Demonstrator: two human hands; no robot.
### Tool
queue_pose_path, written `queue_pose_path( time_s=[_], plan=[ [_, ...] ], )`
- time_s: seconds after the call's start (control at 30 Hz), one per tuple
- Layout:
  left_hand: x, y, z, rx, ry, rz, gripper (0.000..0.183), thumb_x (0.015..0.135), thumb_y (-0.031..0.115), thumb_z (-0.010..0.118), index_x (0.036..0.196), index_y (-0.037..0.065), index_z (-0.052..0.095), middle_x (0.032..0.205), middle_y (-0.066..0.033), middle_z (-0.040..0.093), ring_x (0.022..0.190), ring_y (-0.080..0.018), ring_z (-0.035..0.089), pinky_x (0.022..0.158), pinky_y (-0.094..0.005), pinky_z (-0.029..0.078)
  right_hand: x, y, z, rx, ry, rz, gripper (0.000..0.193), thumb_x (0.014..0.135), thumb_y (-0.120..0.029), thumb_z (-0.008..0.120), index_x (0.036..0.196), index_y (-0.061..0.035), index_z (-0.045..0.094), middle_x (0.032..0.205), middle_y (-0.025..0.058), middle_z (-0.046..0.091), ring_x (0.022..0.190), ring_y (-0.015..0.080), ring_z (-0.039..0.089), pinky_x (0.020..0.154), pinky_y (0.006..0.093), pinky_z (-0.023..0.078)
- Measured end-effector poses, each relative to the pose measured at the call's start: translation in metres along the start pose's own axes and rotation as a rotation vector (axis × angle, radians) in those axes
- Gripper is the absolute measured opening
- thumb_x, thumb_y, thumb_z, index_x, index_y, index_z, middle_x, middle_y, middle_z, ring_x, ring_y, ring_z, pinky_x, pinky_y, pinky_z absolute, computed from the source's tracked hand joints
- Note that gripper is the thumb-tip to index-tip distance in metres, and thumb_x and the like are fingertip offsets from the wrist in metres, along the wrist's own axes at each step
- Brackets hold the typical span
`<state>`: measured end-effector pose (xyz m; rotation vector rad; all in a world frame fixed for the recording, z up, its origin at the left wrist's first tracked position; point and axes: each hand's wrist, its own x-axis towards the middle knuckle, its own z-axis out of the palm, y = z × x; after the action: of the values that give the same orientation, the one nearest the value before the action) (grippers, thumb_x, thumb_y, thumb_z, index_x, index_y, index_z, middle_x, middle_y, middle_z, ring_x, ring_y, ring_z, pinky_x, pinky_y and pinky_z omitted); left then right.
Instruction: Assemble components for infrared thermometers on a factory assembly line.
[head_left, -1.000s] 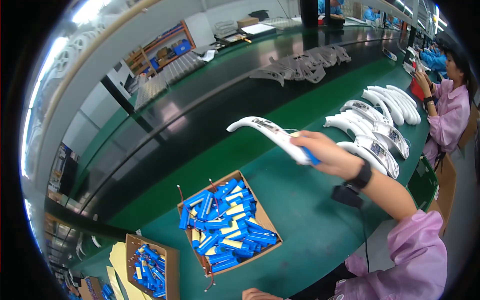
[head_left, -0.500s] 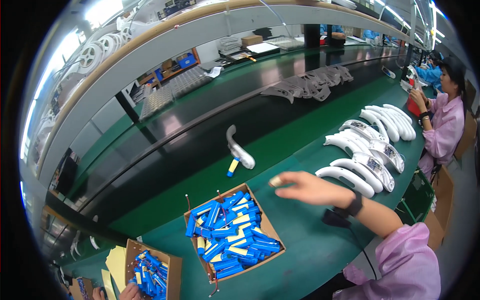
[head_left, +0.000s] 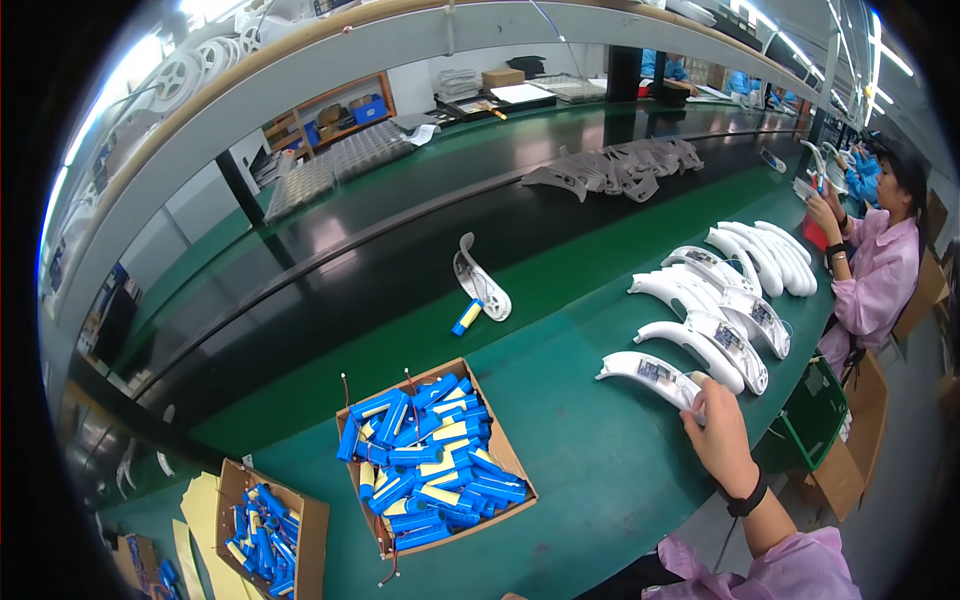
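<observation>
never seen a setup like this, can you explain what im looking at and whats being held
There is no machine here: it is a person working bare-handed. The view comes from a wide fisheye camera worn on their head, looking down, so straight edges bend. The right hand grips the near end of a white curved shell with a circuit board inside; I cannot tell whether it is lifted off the green table. More white shells lie just beyond. Left of them, a cardboard box holds blue battery packs with yellow patches, and a smaller box holds more.
</observation>
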<state>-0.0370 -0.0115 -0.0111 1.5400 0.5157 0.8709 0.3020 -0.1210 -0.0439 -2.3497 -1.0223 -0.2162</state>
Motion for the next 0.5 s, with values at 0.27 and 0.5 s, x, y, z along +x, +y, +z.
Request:
queue_pose_path(
  time_s=[0.27,0.5],
  plan=[
    [-0.007,0.012,0.002,0.118,-0.009,-0.137,0.013,0.071,0.000,0.057,0.084,-0.002,0.056,0.079,-0.0140,0.055,0.071,-0.0281,0.052,0.064,-0.0348,0.042,-0.025,-0.026,-0.033,0.046,-0.159,-0.114,0.021,0.072,-0.002,0.075,0.087,-0.0014,0.060,0.086,0.0144,0.055,0.082,0.0354,0.055,0.072,0.0418,0.046],
    [0.020,0.011,0.016,0.541,-0.297,0.109,0.048,0.078,0.018,0.078,0.120,0.003,0.062,0.122,-0.0178,0.061,0.116,-0.0399,0.056,0.101,-0.0489,0.042,-0.028,-0.061,-0.072,0.303,-0.752,-0.643,0.016,0.079,-0.011,0.073,0.088,-0.0055,0.061,0.086,0.0077,0.058,0.079,0.0276,0.059,0.075,0.0381,0.050]
  ],
)
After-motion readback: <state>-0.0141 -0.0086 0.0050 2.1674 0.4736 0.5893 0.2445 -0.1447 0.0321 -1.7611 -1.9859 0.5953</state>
